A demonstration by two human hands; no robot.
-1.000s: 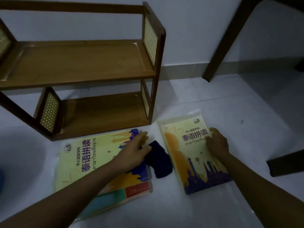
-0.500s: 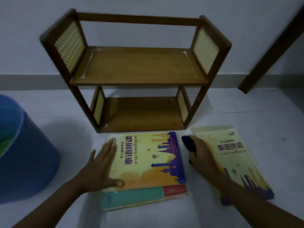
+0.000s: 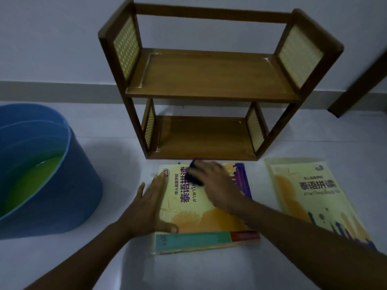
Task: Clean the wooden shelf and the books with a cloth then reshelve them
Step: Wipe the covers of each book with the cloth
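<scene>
- Half a second before, the right hand (image 3: 217,185) had been on the floor between the two books with the dark cloth (image 3: 193,174) under it; now it lay over the top yellow book (image 3: 209,210) of the stack, with the cloth on that cover.
- The left hand (image 3: 146,206) had stayed at the stack's left edge.
- The left hand was spread flat, fingers straight and pointing away, thumb stretched across the lower cover, pressing the book down.
- The right hand's fingers were bent over the cloth, pressing it against the cover near the book's far edge; only a dark corner of cloth showed beside the fingers.
- The stack lay on the floor just before the wooden shelf (image 3: 209,80), both of whose boards were bare.
- The second yellow book (image 3: 314,195) lay apart to the right, untouched.
- A blue bucket (image 3: 69,185) stood to the left.
</scene>
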